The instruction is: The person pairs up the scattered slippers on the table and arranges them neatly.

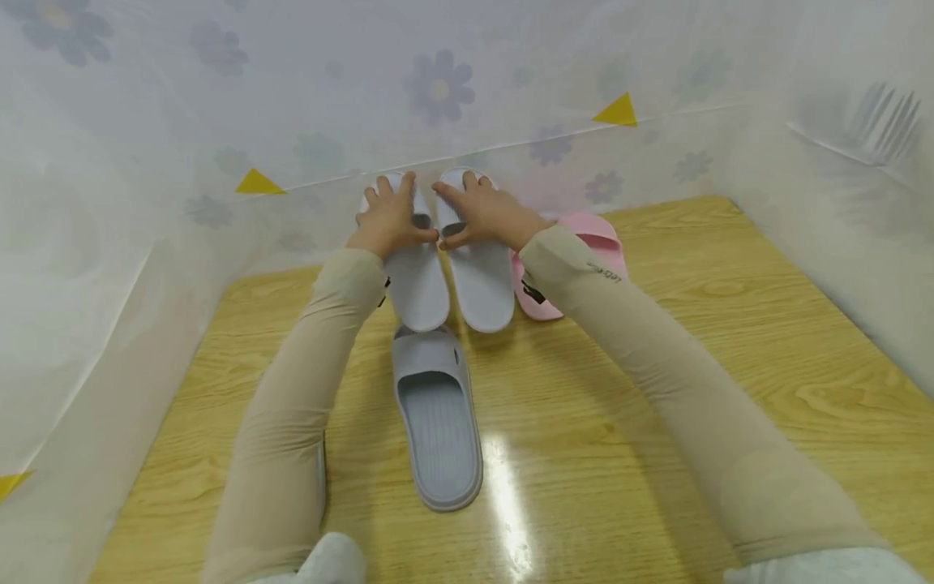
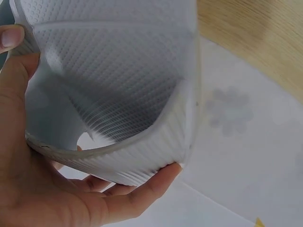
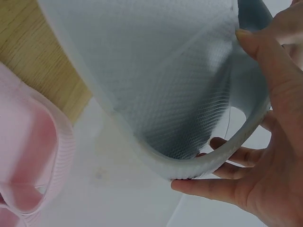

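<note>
now both hands (image 1: 438, 217) grip two grey slippers (image 1: 447, 268).

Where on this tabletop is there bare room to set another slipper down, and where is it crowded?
Bare wood lies on the table right of the pink slipper, and between the loose grey slipper and the right sleeve. The far middle is crowded: left hand and right hand each hold a pale grey slipper, side by side.

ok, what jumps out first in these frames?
Two pale grey slippers, left one and right one, stand side by side against the flowered back wall, each held by the left hand or right hand. A darker grey slipper lies mid-table; a pink slipper lies right.
</note>
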